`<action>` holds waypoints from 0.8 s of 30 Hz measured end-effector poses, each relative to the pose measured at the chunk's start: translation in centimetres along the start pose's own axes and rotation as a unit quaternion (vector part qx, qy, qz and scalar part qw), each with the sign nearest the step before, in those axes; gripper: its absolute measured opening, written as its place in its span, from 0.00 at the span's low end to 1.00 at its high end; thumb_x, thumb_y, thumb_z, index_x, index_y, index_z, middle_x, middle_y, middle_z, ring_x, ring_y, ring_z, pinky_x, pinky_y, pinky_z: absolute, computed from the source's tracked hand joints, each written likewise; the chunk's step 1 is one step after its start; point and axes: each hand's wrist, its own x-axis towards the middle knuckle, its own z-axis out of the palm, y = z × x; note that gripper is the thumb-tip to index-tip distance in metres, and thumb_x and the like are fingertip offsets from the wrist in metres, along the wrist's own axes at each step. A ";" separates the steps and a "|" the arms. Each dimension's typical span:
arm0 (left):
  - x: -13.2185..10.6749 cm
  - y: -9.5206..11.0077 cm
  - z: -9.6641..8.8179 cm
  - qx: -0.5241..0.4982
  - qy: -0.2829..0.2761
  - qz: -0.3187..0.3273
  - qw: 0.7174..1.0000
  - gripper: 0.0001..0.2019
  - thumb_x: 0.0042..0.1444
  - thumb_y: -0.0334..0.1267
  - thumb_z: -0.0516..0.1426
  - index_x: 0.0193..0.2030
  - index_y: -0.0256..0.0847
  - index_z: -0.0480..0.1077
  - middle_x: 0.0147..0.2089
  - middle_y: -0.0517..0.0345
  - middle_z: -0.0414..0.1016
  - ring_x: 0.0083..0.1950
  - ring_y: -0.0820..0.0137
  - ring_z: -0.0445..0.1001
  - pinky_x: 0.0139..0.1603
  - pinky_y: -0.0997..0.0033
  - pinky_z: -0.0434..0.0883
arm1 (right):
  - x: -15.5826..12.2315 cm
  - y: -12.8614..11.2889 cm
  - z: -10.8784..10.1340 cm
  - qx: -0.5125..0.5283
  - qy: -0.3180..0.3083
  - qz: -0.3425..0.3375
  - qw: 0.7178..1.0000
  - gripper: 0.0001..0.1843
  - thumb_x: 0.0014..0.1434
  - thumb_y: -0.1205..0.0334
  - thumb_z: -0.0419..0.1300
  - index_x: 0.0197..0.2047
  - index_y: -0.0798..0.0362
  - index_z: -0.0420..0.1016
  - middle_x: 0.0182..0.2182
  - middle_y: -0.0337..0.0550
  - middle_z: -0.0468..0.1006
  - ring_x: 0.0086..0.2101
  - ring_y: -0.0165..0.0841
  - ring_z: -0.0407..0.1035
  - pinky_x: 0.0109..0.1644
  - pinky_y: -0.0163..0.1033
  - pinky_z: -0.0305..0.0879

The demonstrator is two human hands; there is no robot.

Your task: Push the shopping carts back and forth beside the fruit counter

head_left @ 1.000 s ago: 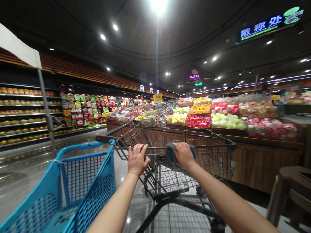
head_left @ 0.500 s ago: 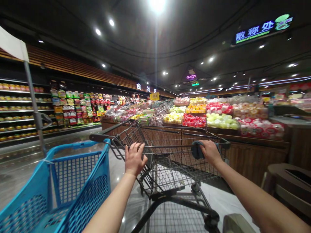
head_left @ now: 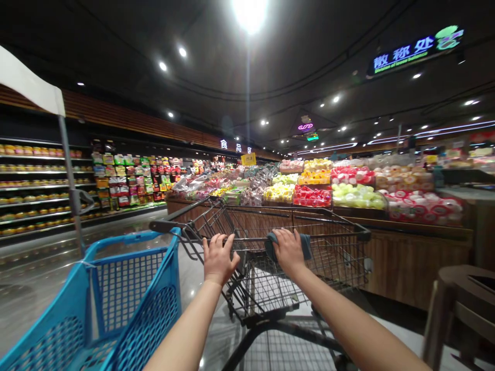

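Note:
A dark metal shopping cart [head_left: 328, 255] stands sideways before me, its wire basket facing me and its handle at the left. My left hand [head_left: 219, 259] rests over the near top rail, fingers bent over it and thumb sticking out to the right. Farther right along the same rail, my right hand [head_left: 288, 252] presses a dark blue-grey cloth [head_left: 305, 246] around the bar. The cloth shows on both sides of the fingers; what lies under the palm is hidden.
A blue plastic basket cart [head_left: 133, 239] with a pole and white sign stands close at my left. Behind the cart runs a wood-panelled counter [head_left: 410, 263] of colourful packaged goods. A brown bin-like stand [head_left: 460, 283] is at the right, stocked shelves [head_left: 38, 180] at the far left.
My right hand and the cloth have slid left along the rail, closer to my left hand. My left hand keeps its place on the rail. The view has shifted slightly.

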 end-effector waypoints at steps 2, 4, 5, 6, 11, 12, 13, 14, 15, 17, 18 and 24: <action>-0.1 -0.4 -0.1 -0.002 -0.001 0.006 1.000 0.24 0.54 0.38 0.55 0.59 0.42 0.69 0.56 0.46 0.72 0.63 0.52 0.63 0.71 0.39 0.42 | 0.1 -0.1 0.0 0.006 0.002 -0.007 1.000 0.17 0.67 0.60 0.49 0.57 0.50 0.69 0.51 0.47 0.76 0.56 0.40 0.64 0.67 0.54 0.44; -0.2 -0.8 -0.2 -0.006 -0.007 0.016 1.000 0.24 0.55 0.37 0.54 0.60 0.42 0.68 0.57 0.47 0.71 0.64 0.53 0.63 0.71 0.40 0.43 | 0.0 0.7 -0.4 0.012 -0.009 -0.031 0.999 0.17 0.67 0.60 0.49 0.57 0.50 0.69 0.50 0.47 0.76 0.54 0.39 0.65 0.66 0.51 0.47; -0.2 -1.1 -0.2 -0.009 -0.011 0.023 1.000 0.24 0.55 0.37 0.54 0.60 0.43 0.68 0.58 0.47 0.71 0.64 0.54 0.63 0.71 0.41 0.43 | 0.0 1.5 -0.7 0.014 -0.017 -0.044 0.999 0.17 0.67 0.59 0.49 0.57 0.50 0.69 0.50 0.46 0.76 0.53 0.38 0.66 0.65 0.49 0.48; -0.3 -1.3 -0.3 -0.012 -0.015 0.029 0.999 0.24 0.56 0.37 0.54 0.61 0.43 0.67 0.59 0.47 0.71 0.65 0.54 0.63 0.71 0.42 0.44 | 0.0 2.3 -1.0 0.015 -0.026 -0.056 0.998 0.17 0.67 0.59 0.50 0.57 0.51 0.68 0.50 0.46 0.76 0.52 0.38 0.66 0.65 0.48 0.49; -0.3 -1.5 -0.8 -0.021 -0.027 0.043 0.999 0.24 0.56 0.36 0.53 0.61 0.44 0.66 0.60 0.49 0.71 0.64 0.56 0.64 0.71 0.44 0.46 | -1.0 8.7 -3.0 -0.001 -0.049 -0.056 0.997 0.18 0.67 0.57 0.50 0.56 0.51 0.69 0.49 0.47 0.76 0.50 0.38 0.68 0.63 0.49 0.53; -0.3 -1.5 -1.0 -0.020 -0.030 0.044 0.998 0.24 0.56 0.36 0.54 0.61 0.44 0.66 0.60 0.49 0.71 0.64 0.56 0.64 0.71 0.44 0.47 | -1.4 10.4 -3.4 -0.006 -0.050 -0.049 0.997 0.18 0.66 0.57 0.49 0.55 0.51 0.69 0.49 0.47 0.76 0.51 0.38 0.68 0.63 0.50 0.53; -0.2 -1.4 -1.2 -0.017 -0.035 0.047 0.998 0.24 0.56 0.36 0.54 0.61 0.44 0.66 0.60 0.49 0.72 0.64 0.56 0.64 0.70 0.44 0.47 | -1.7 12.1 -3.8 -0.012 -0.052 -0.043 0.998 0.18 0.66 0.56 0.49 0.55 0.51 0.70 0.49 0.47 0.76 0.51 0.38 0.68 0.63 0.51 0.54; -0.1 -1.4 -1.5 -0.015 -0.040 0.053 0.998 0.24 0.56 0.37 0.54 0.61 0.43 0.67 0.59 0.49 0.72 0.63 0.55 0.65 0.70 0.44 0.47 | -2.1 13.8 -4.2 -0.019 -0.054 -0.036 0.998 0.18 0.66 0.56 0.49 0.55 0.50 0.70 0.50 0.47 0.76 0.51 0.39 0.68 0.63 0.52 0.54; 0.0 -1.5 -1.8 -0.012 -0.045 0.061 0.997 0.24 0.56 0.37 0.54 0.61 0.43 0.67 0.59 0.49 0.73 0.62 0.55 0.66 0.70 0.43 0.47 | -2.4 15.5 -4.6 -0.026 -0.057 -0.028 0.998 0.18 0.66 0.56 0.48 0.54 0.50 0.71 0.50 0.47 0.77 0.51 0.39 0.68 0.63 0.53 0.54; 0.6 -2.2 -2.6 -0.006 -0.057 0.094 0.994 0.23 0.57 0.38 0.54 0.60 0.44 0.67 0.57 0.49 0.74 0.60 0.56 0.69 0.70 0.41 0.46 | -2.9 18.2 -5.3 -0.040 -0.064 -0.013 0.997 0.18 0.65 0.55 0.48 0.54 0.50 0.71 0.50 0.48 0.77 0.53 0.40 0.68 0.63 0.54 0.55; 1.0 -2.8 -3.0 -0.002 -0.064 0.117 0.991 0.21 0.57 0.39 0.54 0.59 0.44 0.68 0.55 0.49 0.75 0.58 0.56 0.70 0.70 0.40 0.46 | -3.1 19.3 -5.5 -0.044 -0.068 -0.006 0.997 0.19 0.65 0.55 0.48 0.53 0.50 0.72 0.50 0.48 0.76 0.53 0.41 0.68 0.63 0.55 0.55; 3.2 -7.0 -4.9 0.038 -0.083 0.189 0.978 0.13 0.63 0.41 0.51 0.45 0.41 0.75 0.42 0.50 0.80 0.53 0.60 0.74 0.69 0.50 0.53 | -3.3 21.0 -5.1 -0.039 -0.071 0.027 0.996 0.20 0.65 0.54 0.47 0.53 0.51 0.73 0.51 0.48 0.76 0.58 0.44 0.64 0.65 0.58 0.52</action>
